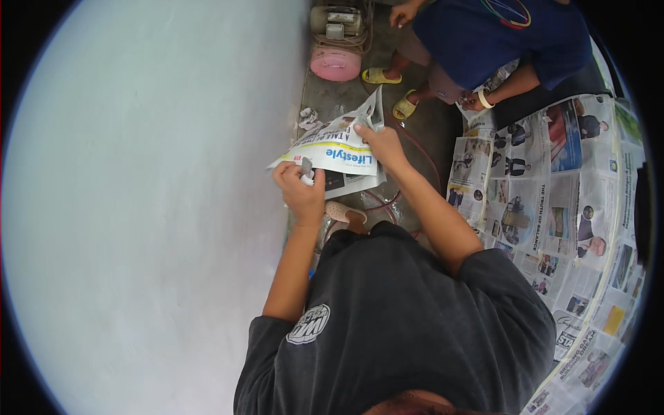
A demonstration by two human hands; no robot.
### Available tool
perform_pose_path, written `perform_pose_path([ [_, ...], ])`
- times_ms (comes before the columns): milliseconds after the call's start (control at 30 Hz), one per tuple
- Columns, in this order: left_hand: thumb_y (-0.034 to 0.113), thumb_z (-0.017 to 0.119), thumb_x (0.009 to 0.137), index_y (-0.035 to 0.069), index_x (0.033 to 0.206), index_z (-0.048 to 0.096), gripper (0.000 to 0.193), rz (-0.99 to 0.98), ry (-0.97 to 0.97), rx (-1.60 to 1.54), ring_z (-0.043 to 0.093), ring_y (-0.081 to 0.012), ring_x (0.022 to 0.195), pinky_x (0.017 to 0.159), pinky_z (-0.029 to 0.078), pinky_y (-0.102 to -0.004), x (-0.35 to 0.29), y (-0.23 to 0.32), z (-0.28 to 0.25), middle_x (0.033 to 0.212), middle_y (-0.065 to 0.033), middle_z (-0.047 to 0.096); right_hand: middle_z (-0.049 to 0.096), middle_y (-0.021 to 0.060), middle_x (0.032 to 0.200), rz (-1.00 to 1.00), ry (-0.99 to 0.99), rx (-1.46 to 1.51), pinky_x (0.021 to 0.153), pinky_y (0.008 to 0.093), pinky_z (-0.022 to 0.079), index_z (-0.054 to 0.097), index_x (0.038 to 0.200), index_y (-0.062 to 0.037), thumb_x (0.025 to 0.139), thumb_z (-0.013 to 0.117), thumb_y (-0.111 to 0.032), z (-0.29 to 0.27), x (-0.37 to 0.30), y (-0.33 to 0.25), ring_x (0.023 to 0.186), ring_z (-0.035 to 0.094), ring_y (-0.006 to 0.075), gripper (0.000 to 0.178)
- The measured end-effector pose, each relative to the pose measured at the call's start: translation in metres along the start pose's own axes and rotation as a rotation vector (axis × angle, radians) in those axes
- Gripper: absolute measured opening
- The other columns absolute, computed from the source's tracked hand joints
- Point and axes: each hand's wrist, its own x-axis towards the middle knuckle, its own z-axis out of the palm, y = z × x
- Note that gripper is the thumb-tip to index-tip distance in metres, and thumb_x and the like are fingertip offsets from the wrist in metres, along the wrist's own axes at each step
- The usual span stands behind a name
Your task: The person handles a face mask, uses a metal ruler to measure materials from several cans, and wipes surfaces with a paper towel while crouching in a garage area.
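A folded newspaper sheet (325,149) is stretched out in front of me, its upper right part bent up. My right hand (380,144) is closed on its right side, the thumb lying on top of the paper. At the sheet's lower left edge, my left hand (302,194) has its fingers and thumb curled around a small grey and white piece (307,171); its kind is not clear. The left fingers also touch the newspaper there, and whether they grip it is partly hidden.
A pale wall (159,194) rises close on my left. On my right is a large curved surface covered with newspapers (512,187). Ahead, a co-worker in a dark blue shirt (484,41) bends over it. A pink-ended machine (335,63), crumpled paper (308,118) and red hose (425,149) lie on the floor.
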Motion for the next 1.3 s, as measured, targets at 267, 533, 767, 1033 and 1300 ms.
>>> perform_pose_path([
  [267,0.015,0.066,0.088,0.005,0.109,0.070,0.023,-0.230,-0.114,0.157,0.067,-0.0344,0.082,0.076,0.053,-0.0418,0.022,-0.029,-0.060,0.093,-0.0168,0.070,0.065,0.0096,0.080,-0.221,-0.103,-0.426,0.073,0.0360,0.047,0.065,0.085,0.0032,0.097,0.060,-0.050,-0.032,-0.003,0.046,0.078,0.059,0.0167,0.055],
  [533,0.022,0.066,0.094,-0.005,0.102,0.070,0.029,-0.677,-0.153,-0.345,0.067,-0.0149,0.075,0.071,0.051,-0.0313,-0.028,-0.053,-0.164,0.088,-0.0106,0.074,0.052,0.0013,0.073,-0.312,-0.446,-0.675,0.065,0.0309,0.042,0.057,0.086,0.0023,0.098,0.062,-0.032,-0.143,-0.024,0.038,0.072,0.047,0.0090,0.037],
  [767,0.025,0.069,0.093,-0.004,0.096,0.071,0.029,-0.579,-0.112,-0.358,0.065,-0.0137,0.073,0.068,0.049,-0.0309,-0.053,-0.041,-0.185,0.082,-0.0099,0.072,0.061,0.0105,0.076,-0.415,-0.367,-0.961,0.067,0.0350,0.044,0.062,0.086,0.0032,0.096,0.061,-0.034,-0.136,-0.063,0.002,0.070,0.051,0.0137,0.038],
  [1033,0.031,0.069,0.092,-0.003,0.095,0.070,0.034,-0.558,-0.069,-0.018,0.063,-0.0167,0.074,0.069,0.048,-0.0342,-0.096,0.056,-0.224,0.079,-0.0118,0.071,0.070,0.0079,0.089,-0.444,-0.736,-0.643,0.081,0.0311,0.050,0.069,0.103,0.0029,0.087,0.071,-0.018,-0.142,-0.080,-0.013,0.085,0.062,0.0128,0.026],
  [1300,0.029,0.068,0.092,-0.002,0.108,0.068,0.035,-0.862,-0.077,0.313,0.065,-0.0240,0.086,0.079,0.049,-0.0356,-0.300,0.067,-0.334,0.093,-0.0174,0.070,0.067,0.0164,0.096,-0.553,-1.122,-1.115,0.081,0.0412,0.050,0.068,0.102,-0.0013,0.082,0.067,-0.012,-0.119,-0.067,0.111,0.093,0.065,0.0328,0.022],
])
